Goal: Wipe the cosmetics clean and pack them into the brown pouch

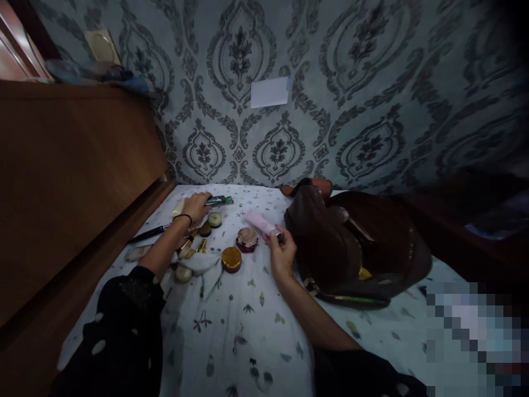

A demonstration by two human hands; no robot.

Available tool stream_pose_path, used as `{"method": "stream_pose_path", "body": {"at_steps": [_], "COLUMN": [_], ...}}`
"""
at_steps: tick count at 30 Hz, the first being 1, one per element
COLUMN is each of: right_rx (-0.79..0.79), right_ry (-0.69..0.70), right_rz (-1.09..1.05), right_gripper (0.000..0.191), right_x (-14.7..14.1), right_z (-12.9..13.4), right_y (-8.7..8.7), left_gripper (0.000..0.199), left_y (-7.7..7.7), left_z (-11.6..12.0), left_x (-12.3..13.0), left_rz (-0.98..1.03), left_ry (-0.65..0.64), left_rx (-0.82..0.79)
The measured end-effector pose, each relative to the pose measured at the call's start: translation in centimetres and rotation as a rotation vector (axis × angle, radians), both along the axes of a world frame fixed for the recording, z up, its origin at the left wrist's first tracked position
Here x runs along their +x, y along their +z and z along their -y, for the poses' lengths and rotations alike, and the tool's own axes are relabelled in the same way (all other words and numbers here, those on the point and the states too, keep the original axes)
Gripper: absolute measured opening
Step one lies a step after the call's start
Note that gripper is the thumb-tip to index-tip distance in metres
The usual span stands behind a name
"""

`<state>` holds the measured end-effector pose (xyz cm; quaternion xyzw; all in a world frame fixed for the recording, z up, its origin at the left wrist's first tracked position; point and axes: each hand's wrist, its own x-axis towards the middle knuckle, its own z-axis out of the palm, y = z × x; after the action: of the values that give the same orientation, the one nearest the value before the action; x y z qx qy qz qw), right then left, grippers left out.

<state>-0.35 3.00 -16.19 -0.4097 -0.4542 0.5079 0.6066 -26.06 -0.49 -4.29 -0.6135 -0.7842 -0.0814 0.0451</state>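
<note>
My right hand point(282, 251) is closed around the silver-capped end of a pale pink tube point(259, 221), which points up and to the left. At the far left, my left hand point(195, 208) curls over the near end of a dark green tube point(220, 200); its fingertips are partly hidden. Below that hand lie a small round jar with a greenish lid point(215, 219) and a dark round jar point(205, 229). Between my hands sit a compact with a marbled pinkish top point(247, 237) and a gold-lidded round jar point(231, 258).
A dark brown leather bag point(330, 248) lies open-topped at the right. Gold-coloured small tubes point(202, 246) and a black-handled brush point(152, 232) lie at the left. A wooden cabinet point(74, 182) borders the printed sheet point(231, 325), with a patterned wall point(239, 127) behind.
</note>
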Motion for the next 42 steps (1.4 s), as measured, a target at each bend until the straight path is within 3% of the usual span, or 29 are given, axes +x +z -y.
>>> {"method": "stream_pose_path", "body": {"at_steps": [4, 7, 10, 13, 16, 19, 22, 26, 30, 34, 36, 39, 42], "right_rx": [0.005, -0.002, -0.026, -0.042, -0.029, -0.027, -0.034, -0.052, -0.053, -0.056, -0.064, -0.077, -0.090], "right_ry": [0.051, 0.083, 0.092, 0.078, 0.075, 0.086, 0.084, 0.064, 0.056, 0.060, 0.065, 0.062, 0.060], "right_rz": [0.001, 0.017, 0.019, 0.022, 0.009, 0.015, 0.056, 0.048, 0.054, 0.081, 0.075, 0.068, 0.060], "right_gripper": [0.058, 0.056, 0.053, 0.051, 0.051, 0.053, 0.054, 0.057, 0.055, 0.055, 0.055, 0.054, 0.053], "right_x": [-0.2, -0.1, -0.1, -0.2, -0.2, -0.1, 0.0, -0.1, 0.1, 0.3, 0.3, 0.2, 0.3], "right_z": [0.1, 0.2, 0.2, 0.2, 0.2, 0.2, 0.1, 0.1, 0.3, 0.5, 0.3, 0.2, 0.1], "right_y": [-0.1, 0.0, 0.1, 0.2, 0.2, 0.3, 0.3, 0.4, 0.5, 0.6, 0.5, 0.5, 0.6], "left_gripper": [0.032, 0.031, 0.029, 0.029, 0.040, 0.040, 0.038, 0.039, 0.039, 0.039, 0.045, 0.066, 0.065], "left_y": [-0.9, -0.8, -0.5, -0.8, -1.5, -1.9, -2.1, -2.2, -1.2, 0.8, 1.1, 0.0, -1.9], "left_z": [0.5, 1.5, 2.8, 3.9, 4.3, 3.9, 3.5, 3.6, 1.7, -4.1, -7.5, -12.1, -14.9], "left_x": [-1.5, -0.7, 2.0, 6.2, 10.2, 12.7, 13.3, 12.1, 8.0, 2.0, -0.3, -1.8, -1.8], "left_rz": [0.029, 0.030, 0.026, 0.064, 0.189, 0.192, 0.154, 0.106, 0.142, 0.078, 0.022, -0.030, -0.061], "left_ry": [0.015, 0.012, -0.055, -0.212, -0.375, -0.318, -0.258, -0.181, -0.189, -0.061, 0.010, 0.018, -0.023], "left_rx": [-0.010, 0.056, 0.114, 0.125, 0.002, -0.139, -0.180, -0.128, -0.171, -0.137, -0.135, -0.212, -0.296]}}
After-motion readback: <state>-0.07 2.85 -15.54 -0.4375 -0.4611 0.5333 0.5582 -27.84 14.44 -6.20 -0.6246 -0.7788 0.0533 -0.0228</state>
